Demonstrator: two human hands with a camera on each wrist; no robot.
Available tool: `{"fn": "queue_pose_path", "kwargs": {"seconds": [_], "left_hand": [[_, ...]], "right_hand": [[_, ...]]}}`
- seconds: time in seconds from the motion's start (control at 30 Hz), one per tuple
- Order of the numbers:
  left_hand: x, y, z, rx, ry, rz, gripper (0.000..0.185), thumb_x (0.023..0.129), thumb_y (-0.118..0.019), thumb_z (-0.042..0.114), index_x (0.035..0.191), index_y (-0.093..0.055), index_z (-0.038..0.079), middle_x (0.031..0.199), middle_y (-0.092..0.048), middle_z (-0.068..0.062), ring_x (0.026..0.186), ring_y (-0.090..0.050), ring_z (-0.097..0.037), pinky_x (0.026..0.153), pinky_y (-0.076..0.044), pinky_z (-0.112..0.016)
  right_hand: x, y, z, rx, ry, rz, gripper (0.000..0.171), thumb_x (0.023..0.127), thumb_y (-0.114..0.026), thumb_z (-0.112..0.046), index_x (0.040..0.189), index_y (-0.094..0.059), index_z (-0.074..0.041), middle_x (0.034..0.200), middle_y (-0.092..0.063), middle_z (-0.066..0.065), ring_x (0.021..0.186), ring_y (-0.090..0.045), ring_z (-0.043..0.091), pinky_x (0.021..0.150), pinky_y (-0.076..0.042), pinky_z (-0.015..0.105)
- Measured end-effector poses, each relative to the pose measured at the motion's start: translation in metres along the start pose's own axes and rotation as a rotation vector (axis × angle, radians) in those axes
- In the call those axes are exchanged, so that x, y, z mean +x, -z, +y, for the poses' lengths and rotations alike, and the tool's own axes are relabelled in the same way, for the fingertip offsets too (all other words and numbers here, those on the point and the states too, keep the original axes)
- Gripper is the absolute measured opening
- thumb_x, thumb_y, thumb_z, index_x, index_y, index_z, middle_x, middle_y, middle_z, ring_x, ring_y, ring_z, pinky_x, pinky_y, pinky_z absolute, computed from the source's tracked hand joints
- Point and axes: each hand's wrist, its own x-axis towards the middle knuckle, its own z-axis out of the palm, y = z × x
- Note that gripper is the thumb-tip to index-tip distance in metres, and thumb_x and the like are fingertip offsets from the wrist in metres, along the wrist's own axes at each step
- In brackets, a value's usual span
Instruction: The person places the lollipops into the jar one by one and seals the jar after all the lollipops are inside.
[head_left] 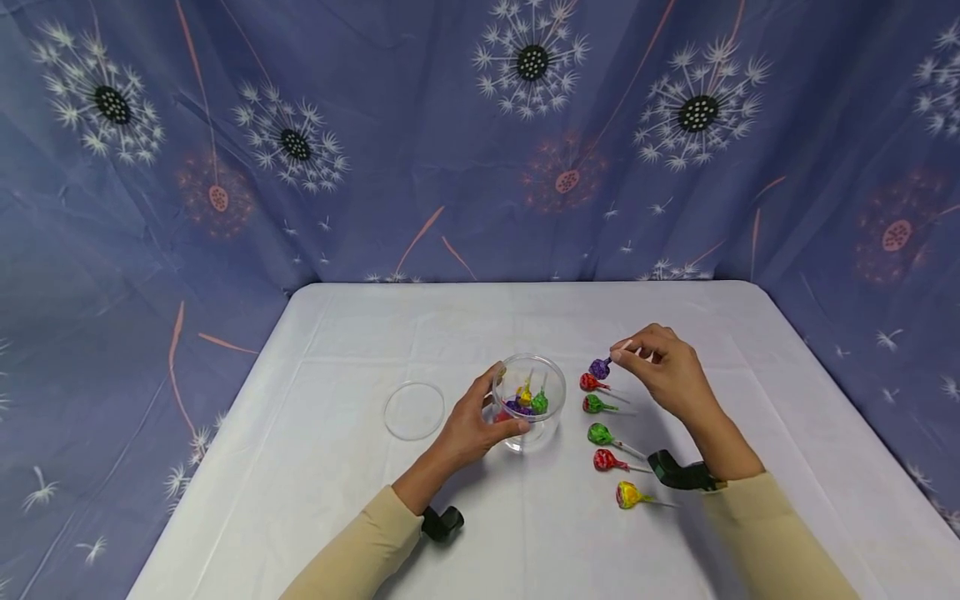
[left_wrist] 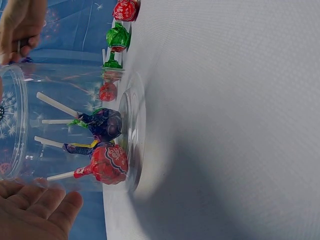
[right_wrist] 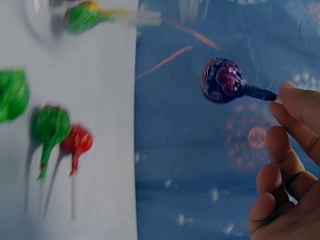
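Note:
My left hand [head_left: 472,429] grips a clear plastic jar [head_left: 551,427] around its side, thumb at the front. Inside it are several wrapped lollipops with sticks upward, among them a red lollipop [left_wrist: 109,164], a dark purple lollipop [left_wrist: 105,125], a yellow lollipop [head_left: 525,395] and a green lollipop [head_left: 540,402]. To the jar's right, my right hand [head_left: 667,371] pinches the stick of a purple lollipop [right_wrist: 222,81] between thumb and forefinger, its head hanging above the table. Just below that head lies a red lollipop [head_left: 590,382].
A column of lollipops continues toward me: a green one [head_left: 595,404], another green one [head_left: 600,433], a red one [head_left: 604,460] and a yellow one [head_left: 628,495]. Left of the jar lies a clear round lid [head_left: 386,411]. A patterned curtain [head_left: 420,150] hangs behind the white table [head_left: 300,467].

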Motion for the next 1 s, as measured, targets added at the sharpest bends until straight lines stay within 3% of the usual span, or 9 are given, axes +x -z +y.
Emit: {"fn": "queue_pose_path", "kwargs": {"seconds": [0.23, 0.5, 0.77, 1.0], "left_hand": [[0.001, 0.000, 0.000, 0.007, 0.014, 0.001, 0.092, 0.078, -0.077, 0.036, 0.150, -0.022, 0.023, 0.151, -0.034, -0.009, 0.137, -0.038, -0.032, 0.112, -0.035, -0.047], [0.002, -0.001, -0.001, 0.005, 0.011, 0.002, 0.093, 0.078, -0.077, 0.036, 0.151, -0.022, 0.019, 0.150, -0.036, -0.011, 0.137, -0.038, -0.032, 0.111, -0.035, -0.047], [0.001, 0.000, 0.000, -0.008, 0.008, 0.000, 0.092, 0.078, -0.076, 0.036, 0.151, -0.022, 0.020, 0.150, -0.035, -0.010, 0.137, -0.038, -0.031, 0.112, -0.035, -0.047], [0.000, 0.001, 0.000, -0.013, 0.004, 0.004, 0.092, 0.078, -0.076, 0.035, 0.150, -0.022, 0.020, 0.150, -0.036, -0.011, 0.136, -0.039, -0.030, 0.111, -0.036, -0.047]], "right_hand": [[0.005, -0.011, -0.026, 0.088, 0.062, 0.004, 0.006, 0.086, -0.070, -0.017, 0.084, -0.073, -0.013, 0.085, -0.059, -0.008, 0.080, -0.042, 0.010, 0.067, -0.035, 0.023], [0.009, -0.030, -0.048, 0.148, 0.094, -0.059, 0.005, 0.086, -0.070, -0.019, 0.084, -0.073, -0.015, 0.087, -0.060, -0.005, 0.081, -0.042, 0.014, 0.067, -0.037, 0.024], [0.007, -0.054, -0.055, 0.088, 0.158, -0.143, 0.004, 0.085, -0.070, -0.022, 0.084, -0.073, -0.021, 0.083, -0.059, -0.008, 0.083, -0.044, 0.011, 0.071, -0.041, 0.032], [0.004, -0.071, -0.060, -0.001, 0.219, -0.187, 0.003, 0.081, -0.074, -0.021, 0.079, -0.073, -0.019, 0.081, -0.058, -0.006, 0.080, -0.042, 0.015, 0.073, -0.031, 0.031]]}}
